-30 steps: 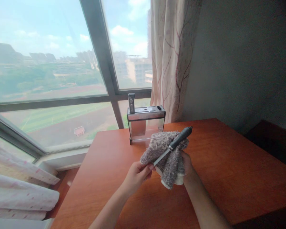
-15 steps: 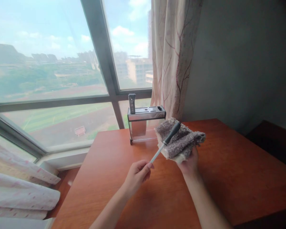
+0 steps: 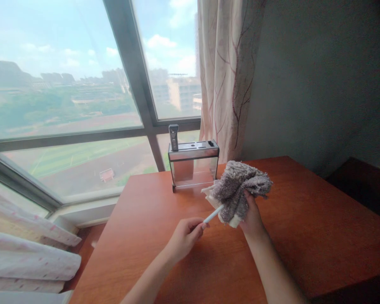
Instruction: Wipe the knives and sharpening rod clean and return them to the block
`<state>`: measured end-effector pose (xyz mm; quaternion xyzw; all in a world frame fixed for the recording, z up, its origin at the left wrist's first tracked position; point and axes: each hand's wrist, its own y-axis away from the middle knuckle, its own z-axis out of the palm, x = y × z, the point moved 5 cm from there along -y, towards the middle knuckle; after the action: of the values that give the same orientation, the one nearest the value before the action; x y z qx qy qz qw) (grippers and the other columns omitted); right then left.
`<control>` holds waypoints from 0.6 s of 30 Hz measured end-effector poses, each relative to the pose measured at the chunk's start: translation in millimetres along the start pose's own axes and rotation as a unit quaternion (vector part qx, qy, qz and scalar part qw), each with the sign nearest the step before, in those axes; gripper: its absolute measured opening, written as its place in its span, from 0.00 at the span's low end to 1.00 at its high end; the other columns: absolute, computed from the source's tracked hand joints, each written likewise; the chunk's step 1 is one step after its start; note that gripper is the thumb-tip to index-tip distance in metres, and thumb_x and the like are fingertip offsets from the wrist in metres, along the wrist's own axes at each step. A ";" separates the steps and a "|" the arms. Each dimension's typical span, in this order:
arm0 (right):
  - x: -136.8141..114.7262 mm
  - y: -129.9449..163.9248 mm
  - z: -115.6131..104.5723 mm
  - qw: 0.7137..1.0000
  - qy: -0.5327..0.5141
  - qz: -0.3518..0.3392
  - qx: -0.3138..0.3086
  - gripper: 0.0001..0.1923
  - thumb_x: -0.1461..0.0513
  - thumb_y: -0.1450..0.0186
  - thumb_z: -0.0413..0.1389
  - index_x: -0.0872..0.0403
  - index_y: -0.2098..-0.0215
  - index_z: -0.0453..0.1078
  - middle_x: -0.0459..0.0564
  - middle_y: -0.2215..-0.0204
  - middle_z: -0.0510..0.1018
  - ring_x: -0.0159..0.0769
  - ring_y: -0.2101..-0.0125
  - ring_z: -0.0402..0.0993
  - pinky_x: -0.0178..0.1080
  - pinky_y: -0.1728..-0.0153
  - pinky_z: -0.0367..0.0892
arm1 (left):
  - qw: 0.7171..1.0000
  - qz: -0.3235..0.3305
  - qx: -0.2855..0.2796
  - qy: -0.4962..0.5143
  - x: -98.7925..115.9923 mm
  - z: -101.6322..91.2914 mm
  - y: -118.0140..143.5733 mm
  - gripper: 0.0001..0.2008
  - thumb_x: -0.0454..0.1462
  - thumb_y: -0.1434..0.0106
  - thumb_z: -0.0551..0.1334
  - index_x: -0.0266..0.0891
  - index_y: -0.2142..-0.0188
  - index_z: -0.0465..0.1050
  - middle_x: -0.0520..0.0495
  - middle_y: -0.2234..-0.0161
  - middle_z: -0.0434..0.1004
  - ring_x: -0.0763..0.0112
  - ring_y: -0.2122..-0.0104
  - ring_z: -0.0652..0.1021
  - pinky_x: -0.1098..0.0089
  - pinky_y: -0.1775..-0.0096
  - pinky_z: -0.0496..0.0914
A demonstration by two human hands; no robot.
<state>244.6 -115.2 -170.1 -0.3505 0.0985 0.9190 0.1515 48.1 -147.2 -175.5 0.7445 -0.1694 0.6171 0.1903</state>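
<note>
My left hand (image 3: 187,238) pinches the tip end of a honing steel (image 3: 213,214), whose pale rod points away to the right. A shaggy grey-brown cloth (image 3: 237,185) with a whitish underside is folded over the steel's far end, so the dark handle is hidden. From the right, my right hand (image 3: 253,216) grips the cloth around that handle, thumb on top and the other fingers mostly out of sight. Both hands are held above the reddish-brown table (image 3: 215,270).
Toward the table's back edge stands a clear-sided knife block (image 3: 194,154) with a dark-handled knife (image 3: 173,138) upright in its left slot. Behind it are a window (image 3: 91,101) and a patterned curtain (image 3: 229,84). A grey wall (image 3: 319,84) rises at the right.
The cloth has closed over the steel's black handle, which lay exposed on top of it before. My right thumb now presses on the cloth. My left hand stays on the rod, slightly lower.
</note>
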 end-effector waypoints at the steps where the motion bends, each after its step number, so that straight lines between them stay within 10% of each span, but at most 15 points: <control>1: -0.9 -0.3 2.0 1.000 0.001 -0.015 0.008 0.20 0.52 0.48 0.63 0.47 0.58 0.71 0.43 0.60 0.81 0.38 0.55 0.75 0.46 0.50 0.69 | 0.999 0.014 0.022 -0.033 2.3 -2.1 -0.4 0.21 0.51 0.38 0.56 0.34 0.70 0.74 0.54 0.81 0.58 0.75 0.79 0.59 0.73 0.75 0.53; 8: -3.7 -1.5 4.0 0.993 0.067 -0.086 0.054 0.19 0.54 0.41 0.58 0.49 0.52 0.69 0.45 0.56 0.79 0.40 0.51 0.72 0.48 0.49 0.68 | 0.960 0.104 0.174 -0.193 20.0 -20.2 2.1 0.10 0.45 0.40 0.61 0.41 0.69 0.75 0.48 0.72 0.72 0.69 0.73 0.69 0.72 0.70 0.61; 18: -2.2 -7.5 -1.6 0.999 0.020 -0.027 -0.003 0.19 0.51 0.43 0.58 0.48 0.55 0.70 0.45 0.54 0.79 0.41 0.51 0.74 0.50 0.46 0.66 | 0.996 -0.069 0.001 0.053 -7.5 -0.2 0.1 0.22 0.53 0.39 0.57 0.35 0.72 0.71 0.55 0.83 0.61 0.79 0.86 0.59 0.75 0.82 0.50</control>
<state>249.7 -109.1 -170.3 -0.3715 0.0895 0.9077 0.1733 46.5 -147.1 -182.8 0.7210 -0.1072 0.6410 0.2402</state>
